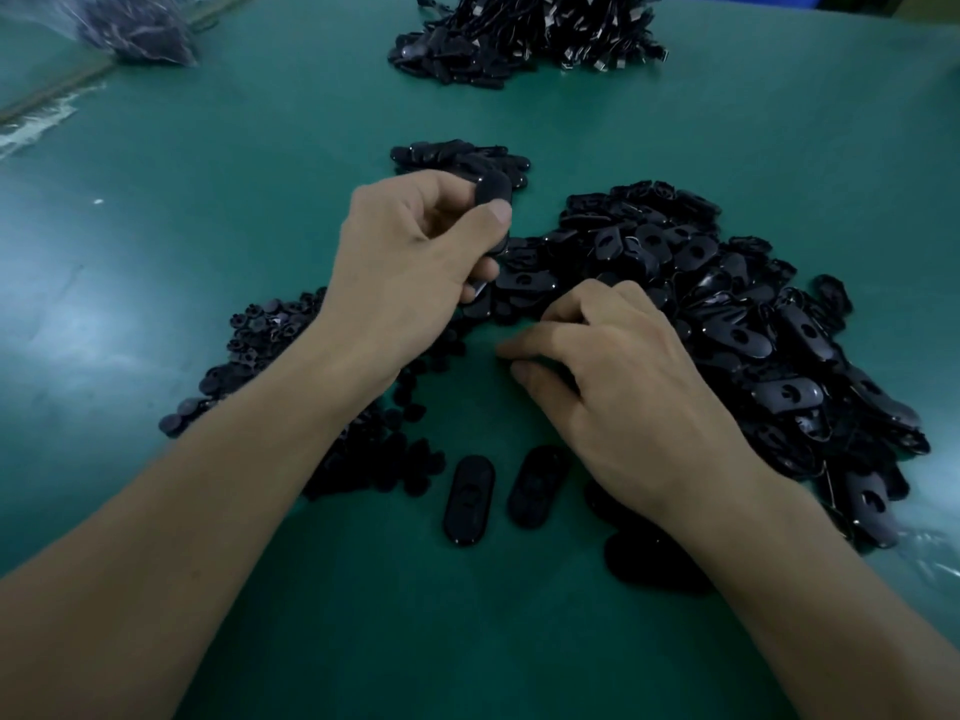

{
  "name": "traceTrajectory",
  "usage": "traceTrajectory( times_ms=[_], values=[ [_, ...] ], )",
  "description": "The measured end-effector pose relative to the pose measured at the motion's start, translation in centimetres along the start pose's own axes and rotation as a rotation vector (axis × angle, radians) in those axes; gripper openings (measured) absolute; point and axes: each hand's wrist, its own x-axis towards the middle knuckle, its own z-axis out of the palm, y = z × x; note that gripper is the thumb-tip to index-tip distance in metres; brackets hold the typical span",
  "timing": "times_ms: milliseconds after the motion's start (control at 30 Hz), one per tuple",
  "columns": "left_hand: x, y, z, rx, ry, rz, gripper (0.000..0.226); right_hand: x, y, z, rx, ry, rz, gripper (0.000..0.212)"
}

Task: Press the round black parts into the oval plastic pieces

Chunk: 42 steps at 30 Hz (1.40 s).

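My left hand (410, 252) is raised over the middle of the green table and grips several black oval plastic pieces (493, 192) between thumb and fingers. My right hand (613, 376) rests low on the table with its fingers curled, fingertips at the edge of the large pile of oval pieces (727, 314); whether it holds anything is hidden. A heap of small round black parts (270, 335) lies under my left forearm. Two loose oval pieces (467, 498) (535, 485) lie side by side in front of me.
A small stack of oval pieces (462, 158) sits just beyond my left hand. A bigger black heap with metal bits (530, 39) lies at the far edge. A clear plastic bag of dark parts (135, 28) is at the far left.
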Motion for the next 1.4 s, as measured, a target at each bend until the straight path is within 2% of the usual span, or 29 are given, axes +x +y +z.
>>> traceTrajectory(
  times_ms=[267,600,733,1000,1233,1400],
  values=[
    [-0.7,0.0,0.8,0.103,-0.001,0.031,0.015,0.3,0.2,0.1,0.109,-0.003,0.018,0.016],
    [-0.6,-0.1,0.7,0.099,0.06,0.024,0.014,0.3,0.0,0.3,0.012,-0.039,0.004,0.038],
    [-0.8,0.1,0.7,0.082,0.046,0.005,0.009,0.2,-0.2,0.4,0.096,-0.019,-0.002,0.025],
    [-1.0,0.3,1.0,0.009,-0.044,-0.039,0.011,0.3,0.1,0.4,0.121,-0.006,0.022,0.013],
    [-1.0,0.3,1.3,-0.192,-0.083,-0.141,0.014,0.1,0.0,0.5,0.198,0.031,-0.005,0.02],
    [-0.8,0.2,1.0,-0.266,-0.041,-0.124,0.016,0.4,0.0,0.1,0.075,-0.058,0.011,0.03]
  ],
)
